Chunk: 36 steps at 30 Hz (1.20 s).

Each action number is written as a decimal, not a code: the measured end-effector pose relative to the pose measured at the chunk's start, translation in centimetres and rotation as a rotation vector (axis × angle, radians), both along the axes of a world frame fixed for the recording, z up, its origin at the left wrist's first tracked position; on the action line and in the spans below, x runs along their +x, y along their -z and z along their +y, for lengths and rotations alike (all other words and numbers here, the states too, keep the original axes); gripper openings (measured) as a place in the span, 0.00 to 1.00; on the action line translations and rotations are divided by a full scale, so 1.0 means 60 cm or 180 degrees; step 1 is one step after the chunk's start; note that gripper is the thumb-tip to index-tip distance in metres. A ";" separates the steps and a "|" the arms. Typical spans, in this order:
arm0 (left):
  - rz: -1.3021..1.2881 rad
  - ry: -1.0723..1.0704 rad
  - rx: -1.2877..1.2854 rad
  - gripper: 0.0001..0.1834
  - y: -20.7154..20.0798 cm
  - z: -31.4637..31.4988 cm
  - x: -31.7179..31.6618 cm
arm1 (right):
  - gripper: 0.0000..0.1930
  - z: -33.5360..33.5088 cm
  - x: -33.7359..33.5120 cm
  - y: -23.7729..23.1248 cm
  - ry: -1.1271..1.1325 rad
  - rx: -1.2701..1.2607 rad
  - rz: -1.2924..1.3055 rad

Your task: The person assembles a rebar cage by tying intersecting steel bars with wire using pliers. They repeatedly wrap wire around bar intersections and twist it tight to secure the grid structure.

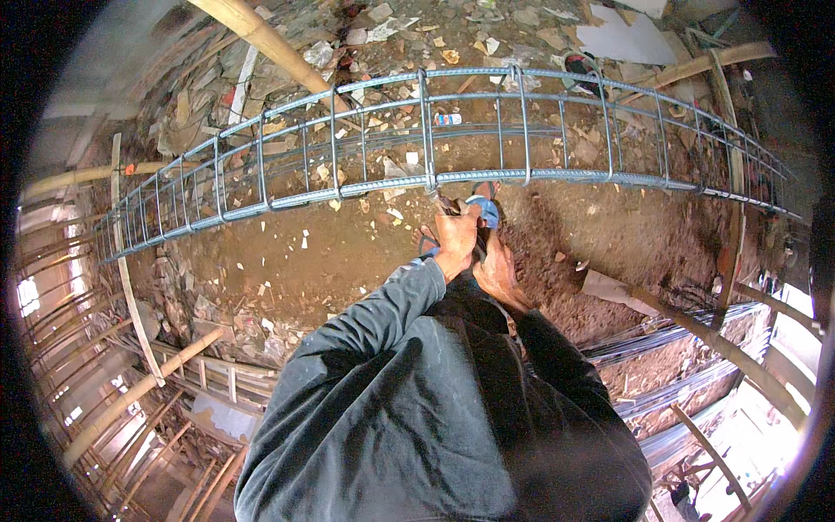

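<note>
Both my hands are together in front of my body, just on the near side of a long rebar cage (pixel 390 184) built from ribbed bars and rectangular stirrups. My left hand (pixel 457 237) is closed around a dark tool (pixel 449 205), whose tip points toward the cage's near lower bar by a stirrup. Its exact kind is hidden by the fingers. Pressed beside it, my right hand (pixel 497 270) is closed as well, and what lies in its fingers is mostly covered. Below them my feet in blue sandals (pixel 487 211) stand on the dirt.
A bamboo pole (pixel 270 43) leans in from the upper left. Wooden posts (pixel 130 287) stand near both cage ends. Bundles of thin steel bars (pixel 678 391) lie at the lower right, near another bamboo pole (pixel 731 344). Scraps litter the dirt floor (pixel 296 270).
</note>
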<state>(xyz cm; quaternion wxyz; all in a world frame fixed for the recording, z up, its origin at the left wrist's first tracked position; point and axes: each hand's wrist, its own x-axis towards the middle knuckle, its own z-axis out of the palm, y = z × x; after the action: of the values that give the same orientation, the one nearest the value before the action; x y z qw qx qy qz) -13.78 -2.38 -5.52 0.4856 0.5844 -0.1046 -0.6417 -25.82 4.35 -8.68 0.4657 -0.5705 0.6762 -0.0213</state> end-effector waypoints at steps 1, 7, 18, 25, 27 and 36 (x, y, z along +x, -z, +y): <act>0.0110 -0.0009 0.0092 0.07 -0.010 0.000 -0.001 | 0.45 0.003 -0.005 0.003 -0.0006 -0.0030 -0.0136; 0.0265 0.0365 0.0180 0.14 -0.052 0.029 0.032 | 0.14 0.028 -0.006 0.009 0.0068 -0.0458 -0.1318; 0.1852 0.2036 0.0324 0.38 -0.016 0.028 0.130 | 0.16 0.003 0.010 -0.100 0.0803 0.1598 -0.3281; 0.1803 0.2167 -0.1239 0.44 0.004 0.015 0.127 | 0.26 0.030 0.018 -0.156 0.0483 0.0084 -0.1835; 0.2020 0.2171 -0.1100 0.45 0.007 0.016 0.120 | 0.28 0.031 0.026 -0.167 0.0637 0.0342 -0.1916; 0.2398 0.2456 -0.0891 0.40 -0.013 -0.003 0.110 | 0.19 0.012 0.036 -0.180 0.1416 0.1184 -0.2253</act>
<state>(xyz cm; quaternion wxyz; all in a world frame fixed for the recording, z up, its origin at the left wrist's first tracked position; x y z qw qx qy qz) -7.16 -2.58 -4.73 0.2923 0.1639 -0.2143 -0.9175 -23.69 5.09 2.10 0.7467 -0.2757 0.5738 -0.1927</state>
